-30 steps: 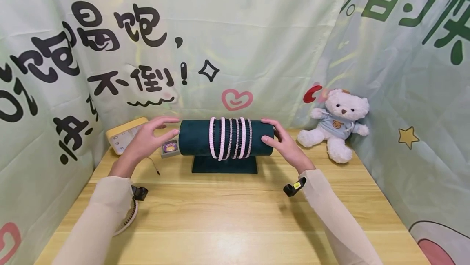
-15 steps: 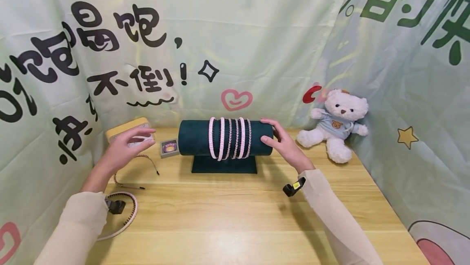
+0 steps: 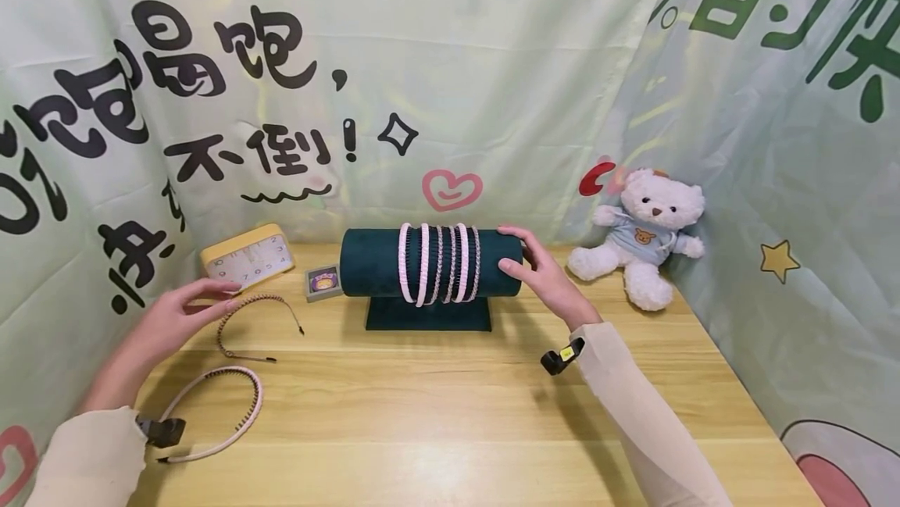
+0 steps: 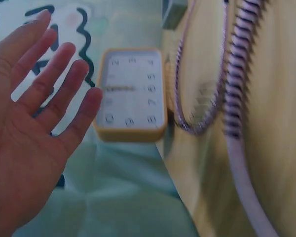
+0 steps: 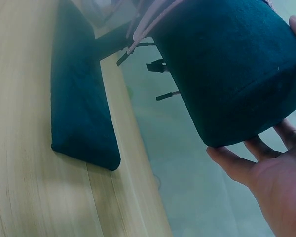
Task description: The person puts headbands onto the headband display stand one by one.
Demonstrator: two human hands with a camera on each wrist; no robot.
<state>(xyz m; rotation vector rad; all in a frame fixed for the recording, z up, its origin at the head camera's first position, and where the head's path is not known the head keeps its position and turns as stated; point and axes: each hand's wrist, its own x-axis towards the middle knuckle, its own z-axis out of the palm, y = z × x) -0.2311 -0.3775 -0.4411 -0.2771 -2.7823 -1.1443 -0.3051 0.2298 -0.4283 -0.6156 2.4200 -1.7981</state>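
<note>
A dark green velvet headband stand (image 3: 373, 265) bears several pink and braided headbands (image 3: 424, 265) around its roll. My right hand (image 3: 551, 280) grips the roll's right end; in the right wrist view the fingers (image 5: 232, 165) bend against the end face. My left hand (image 3: 165, 323) hovers at the table's left with its fingers spread, holding nothing, as the left wrist view also shows. Near its fingertips lies a thin braided headband (image 3: 223, 331) on the table. Below that is a thicker pink headband (image 3: 258, 398), partly hidden by the wrist camera.
A yellow clock (image 3: 249, 257) stands at the back left, and a small grey box (image 3: 323, 284) sits left of the stand. A white teddy bear (image 3: 647, 241) leans at the back right. Printed cloth (image 3: 506, 101) hangs around the wooden table (image 3: 450, 405).
My left hand has moved away from the stand's left end, leftward and toward me, to beside the loose headbands. The right hand has stayed on the roll.
</note>
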